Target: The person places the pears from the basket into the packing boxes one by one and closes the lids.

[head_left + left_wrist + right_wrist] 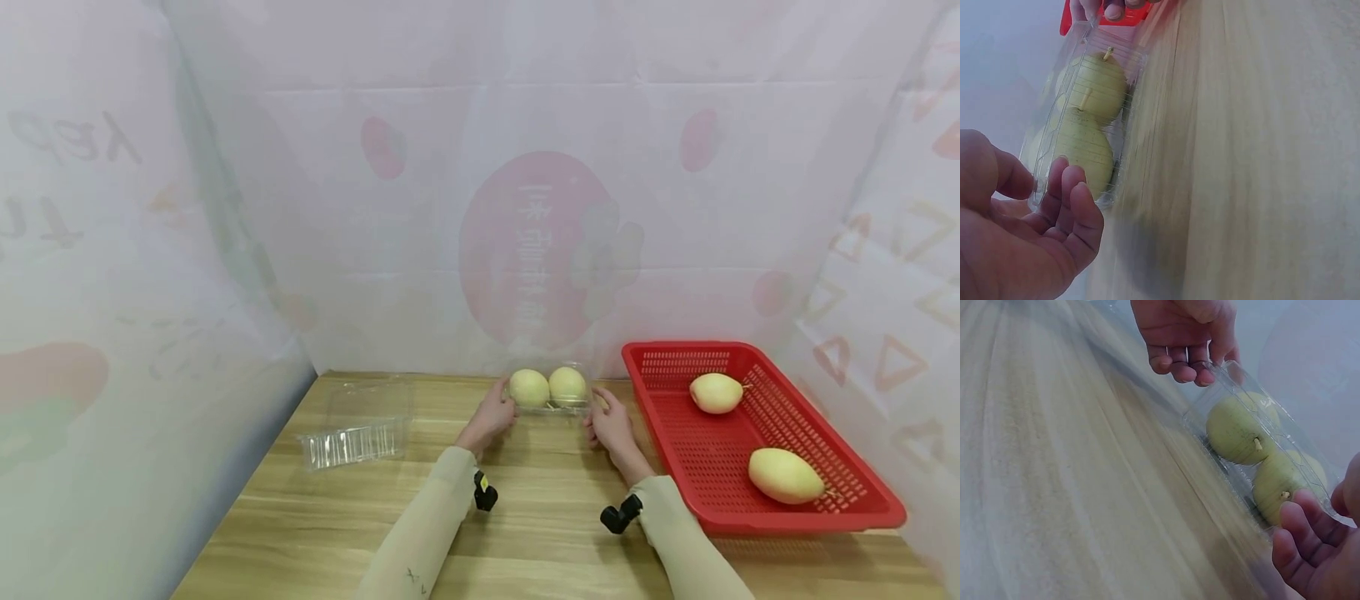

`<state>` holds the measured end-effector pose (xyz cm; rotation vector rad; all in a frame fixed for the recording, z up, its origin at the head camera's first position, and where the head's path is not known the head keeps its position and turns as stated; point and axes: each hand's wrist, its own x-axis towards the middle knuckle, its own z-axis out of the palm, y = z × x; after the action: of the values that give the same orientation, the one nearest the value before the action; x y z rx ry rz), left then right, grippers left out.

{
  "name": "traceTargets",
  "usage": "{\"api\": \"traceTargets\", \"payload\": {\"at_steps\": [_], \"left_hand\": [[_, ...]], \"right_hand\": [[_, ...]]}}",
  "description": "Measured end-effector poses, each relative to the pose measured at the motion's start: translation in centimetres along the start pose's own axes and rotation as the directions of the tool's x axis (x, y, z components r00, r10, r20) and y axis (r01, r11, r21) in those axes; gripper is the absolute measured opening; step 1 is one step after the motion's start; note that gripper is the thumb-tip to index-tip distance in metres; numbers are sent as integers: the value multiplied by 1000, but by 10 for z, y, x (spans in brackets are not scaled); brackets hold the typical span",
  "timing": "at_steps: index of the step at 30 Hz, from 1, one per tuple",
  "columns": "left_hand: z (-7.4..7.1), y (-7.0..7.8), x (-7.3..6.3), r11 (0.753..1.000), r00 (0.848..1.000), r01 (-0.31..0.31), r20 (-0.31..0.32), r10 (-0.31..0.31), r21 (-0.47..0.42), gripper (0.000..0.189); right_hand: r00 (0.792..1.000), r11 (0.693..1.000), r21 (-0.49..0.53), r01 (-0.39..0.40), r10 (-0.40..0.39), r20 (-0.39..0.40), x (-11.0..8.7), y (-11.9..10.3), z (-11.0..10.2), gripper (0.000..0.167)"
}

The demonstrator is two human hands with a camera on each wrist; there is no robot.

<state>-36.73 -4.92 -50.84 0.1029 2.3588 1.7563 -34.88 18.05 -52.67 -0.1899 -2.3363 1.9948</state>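
Note:
Two pale yellow-green pears (529, 389) with short stems sit side by side inside a clear plastic clamshell box (1137, 62), near the back of the table. The lid lies over them. My left hand (491, 417) pinches the box's left end by its rim, thumb on one side and fingers on the other. At the opposite end my right hand (611, 427) holds the rim in the same way. Both wrist views show the thumbs and fingertips right at the box's edges.
A second clear plastic box (356, 443) stands with its lid raised at the table's left. On the right, a red perforated basket (697, 467) holds two more pears (786, 477). A printed white curtain (420, 317) hangs behind the wooden table (540, 525).

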Motion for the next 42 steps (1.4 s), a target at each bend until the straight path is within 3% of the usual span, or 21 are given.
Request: {"api": "traceTargets", "payload": {"at_steps": [11,16,23,27,35,42], "left_hand": [[1,-2,12,998,999,24,-37,-26,-51,60],[1,-3,13,999,999,-5,-45,3,-42,58],[-6,-8,9,997,991,-60,-117,64,39,51],[-13,-8,5,994,992,-67,-98,75,85,48],[-32,10,-11,976,996,-74,-32,83,205,50],[-55,22,-23,943,995,-92,6,95,320,41]], "right_hand": [[1000,1000,-10,0,0,-12,11,2,3,46],[1000,1000,-10,-5,5,-16,11,2,3,47],[1000,1000,-10,-15,15,-4,8,-2,4,47],[1000,1000,-25,-7,7,-9,5,-6,5,49],[997,984,-161,76,-80,-20,-9,-5,0,55],[986,961,-225,158,-167,-19,-22,-4,4,52]]}}
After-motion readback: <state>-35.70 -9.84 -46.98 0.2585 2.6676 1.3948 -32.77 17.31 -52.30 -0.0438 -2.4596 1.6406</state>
